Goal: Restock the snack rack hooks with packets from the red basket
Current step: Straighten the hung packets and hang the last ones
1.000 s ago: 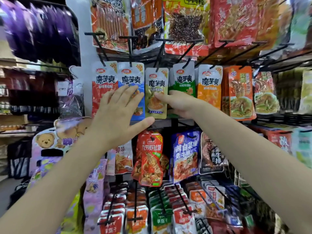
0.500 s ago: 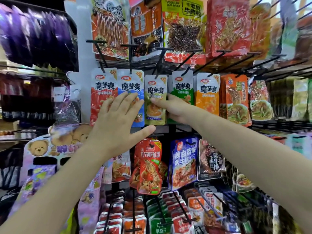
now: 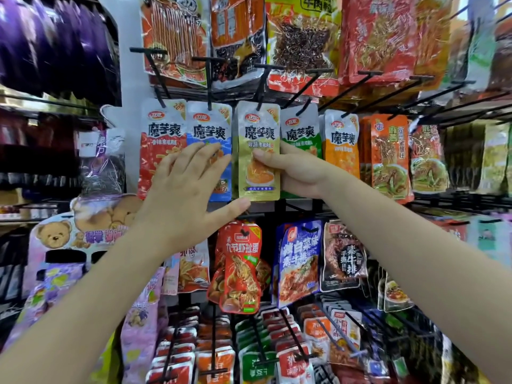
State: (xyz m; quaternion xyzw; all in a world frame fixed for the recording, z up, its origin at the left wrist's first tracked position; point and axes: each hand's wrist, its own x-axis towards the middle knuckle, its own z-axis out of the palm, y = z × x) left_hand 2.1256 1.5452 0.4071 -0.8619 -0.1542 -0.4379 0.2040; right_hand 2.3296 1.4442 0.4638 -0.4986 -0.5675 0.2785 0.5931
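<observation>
Risen slightly and drawn closer since half a second ago, both hands at mid-frame on the second row of hooks. Right hand point(image 3: 296, 173) pinching the yellow-green packet point(image 3: 257, 151) at centre, thumb across its front, fingers behind it; packet hung on a black hook point(image 3: 261, 87), as before, now swung a little forward. Left hand point(image 3: 185, 195) spread wide, straight fingers laid against the blue packet point(image 3: 210, 131) just left of centre, thumb stretched out under the yellow-green packet's lower edge; same pose as earlier. Left of the blue one, a red packet point(image 3: 159, 145); right of the held one, a green packet point(image 3: 302, 128) partly behind the right hand, then an orange packet point(image 3: 342, 145). Larger red bags along the top edge, more packets on the lower rows. Red basket out of view.
</observation>
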